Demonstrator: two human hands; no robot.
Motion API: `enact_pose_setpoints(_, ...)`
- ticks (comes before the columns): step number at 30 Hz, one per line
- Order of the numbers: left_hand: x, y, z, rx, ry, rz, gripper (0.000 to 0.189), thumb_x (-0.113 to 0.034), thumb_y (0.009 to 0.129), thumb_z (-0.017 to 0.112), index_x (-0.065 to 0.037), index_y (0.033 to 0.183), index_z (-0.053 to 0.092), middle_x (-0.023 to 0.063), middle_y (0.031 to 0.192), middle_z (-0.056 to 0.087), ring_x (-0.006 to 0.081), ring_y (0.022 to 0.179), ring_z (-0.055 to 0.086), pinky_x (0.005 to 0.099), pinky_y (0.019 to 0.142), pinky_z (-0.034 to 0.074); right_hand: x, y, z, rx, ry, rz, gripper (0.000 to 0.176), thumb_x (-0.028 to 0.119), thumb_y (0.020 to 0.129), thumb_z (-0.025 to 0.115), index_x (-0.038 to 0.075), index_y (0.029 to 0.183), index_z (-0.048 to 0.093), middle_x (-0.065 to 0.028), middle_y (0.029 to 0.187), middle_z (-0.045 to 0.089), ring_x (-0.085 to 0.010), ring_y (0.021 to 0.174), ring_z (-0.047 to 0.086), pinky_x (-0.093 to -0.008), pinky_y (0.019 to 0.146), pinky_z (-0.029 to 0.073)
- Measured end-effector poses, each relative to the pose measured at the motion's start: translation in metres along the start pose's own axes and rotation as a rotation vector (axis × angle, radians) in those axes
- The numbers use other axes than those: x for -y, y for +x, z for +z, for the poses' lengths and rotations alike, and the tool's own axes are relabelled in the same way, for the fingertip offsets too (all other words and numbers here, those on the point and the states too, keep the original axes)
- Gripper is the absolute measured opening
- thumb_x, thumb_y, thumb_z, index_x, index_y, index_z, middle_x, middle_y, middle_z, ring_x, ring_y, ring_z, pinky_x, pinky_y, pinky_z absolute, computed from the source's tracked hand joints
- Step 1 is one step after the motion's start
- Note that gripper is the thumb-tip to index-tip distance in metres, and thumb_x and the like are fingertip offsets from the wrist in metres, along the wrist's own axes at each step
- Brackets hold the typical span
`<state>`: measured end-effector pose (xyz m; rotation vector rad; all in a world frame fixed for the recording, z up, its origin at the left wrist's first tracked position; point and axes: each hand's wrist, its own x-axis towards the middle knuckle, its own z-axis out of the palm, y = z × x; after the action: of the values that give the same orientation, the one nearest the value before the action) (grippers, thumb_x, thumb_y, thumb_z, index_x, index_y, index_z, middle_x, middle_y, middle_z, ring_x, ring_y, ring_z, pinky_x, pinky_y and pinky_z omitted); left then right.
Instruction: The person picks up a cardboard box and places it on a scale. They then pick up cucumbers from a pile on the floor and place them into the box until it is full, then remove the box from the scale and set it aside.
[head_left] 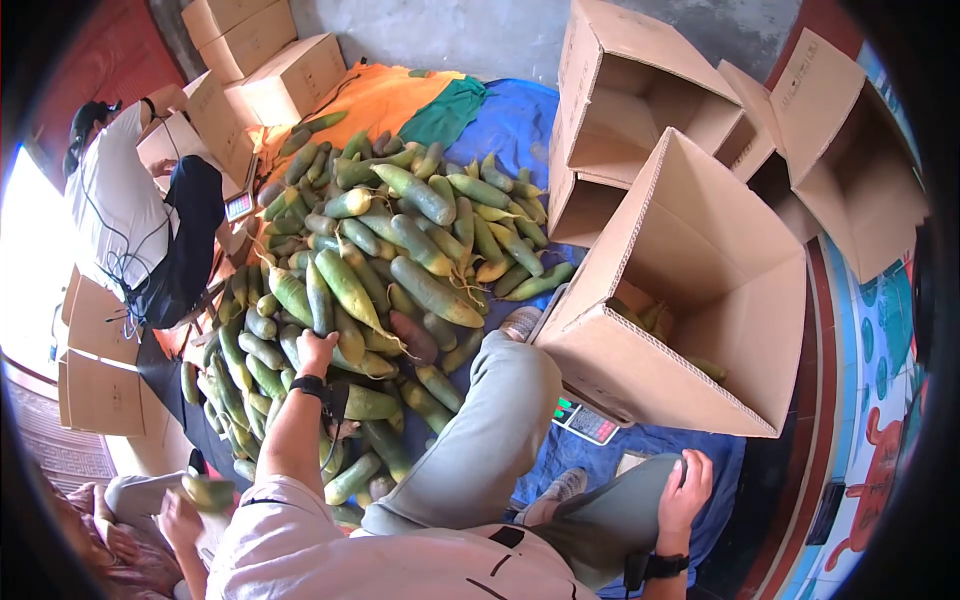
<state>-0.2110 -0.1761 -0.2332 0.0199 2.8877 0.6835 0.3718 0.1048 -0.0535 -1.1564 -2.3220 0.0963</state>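
Note:
A large heap of long green radishes (400, 250) lies on a blue and orange tarp on the floor. My left hand (316, 350) reaches into the near side of the heap, its fingers closed around one green radish (322, 300). My right hand (686, 492) rests on my right knee with its fingers spread and nothing in it. An open cardboard box (690, 300) is tipped toward me at the right, with a few radishes inside it. It sits on a small scale (588, 420).
Two more open boxes (640, 100) stand behind the tipped one. Closed cartons (270, 60) are stacked at the back left. A seated person (140, 220) works at the left edge. Another person's hand (185, 515) holds a radish at the lower left.

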Motion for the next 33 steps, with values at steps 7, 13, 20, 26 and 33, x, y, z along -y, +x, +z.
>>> enact_pose_setpoints(7, -0.031, -0.033, -0.056, 0.297, -0.975, -0.272, 0.034, -0.041, 0.08, 0.069, -0.009, 0.088, 0.061, 0.0, 0.076, 0.062, 0.0142, 0.063, 0.059, 0.0263, 0.059, 0.04, 0.0, -0.003, -0.002, -0.017, 0.029, 0.019, 0.019, 0.003, 0.08, 0.058, -0.001, 0.098, 0.06, -0.0173, 0.1, 0.059, -0.0348, 0.092, 0.058, -0.0424, 0.082, 0.047)
enact_pose_setpoints(13, -0.056, -0.087, -0.1, 0.347, -1.255, -0.008, 0.029, -0.038, 0.086, 0.065, -0.011, 0.094, 0.06, 0.0006, 0.088, 0.063, 0.0127, 0.076, 0.059, 0.0284, 0.067, 0.044, 0.002, -0.001, -0.006, -0.043, 0.077, -0.009, 0.02, 0.0, 0.078, 0.058, -0.001, 0.097, 0.061, -0.017, 0.099, 0.06, -0.0343, 0.091, 0.059, -0.0417, 0.081, 0.048)
enact_pose_setpoints(20, -0.139, -0.175, -0.161, 0.711, -1.341, 0.528, 0.042, -0.038, 0.085, 0.064, -0.002, 0.107, 0.061, 0.0045, 0.093, 0.064, 0.0136, 0.085, 0.06, 0.0283, 0.077, 0.047, 0.047, 0.026, -0.045, -0.153, 0.142, -0.183, 0.016, -0.001, 0.081, 0.057, -0.003, 0.096, 0.061, -0.0172, 0.098, 0.06, -0.0326, 0.087, 0.06, -0.04, 0.078, 0.049)
enact_pose_setpoints(26, -0.181, -0.243, -0.171, 1.332, -1.088, 0.533, 0.076, -0.054, 0.073, 0.068, 0.006, 0.117, 0.056, 0.0102, 0.1, 0.064, 0.0163, 0.078, 0.061, 0.0252, 0.072, 0.048, 0.103, 0.05, -0.101, -0.282, 0.175, -0.373, 0.029, 0.017, 0.084, 0.061, -0.002, 0.107, 0.058, -0.0198, 0.109, 0.057, -0.0356, 0.095, 0.056, -0.0442, 0.082, 0.047)
enact_pose_setpoints(33, -0.201, -0.279, -0.138, 1.772, -0.895, 1.008, 0.058, -0.046, 0.092, 0.052, 0.005, 0.119, 0.053, 0.0093, 0.108, 0.056, 0.0186, 0.104, 0.049, 0.0309, 0.094, 0.037, 0.112, 0.06, -0.111, 0.03, 0.092, -0.521, 0.065, 0.052, 0.07, 0.073, 0.005, 0.111, 0.058, -0.016, 0.107, 0.06, -0.0335, 0.089, 0.058, -0.0424, 0.076, 0.048)
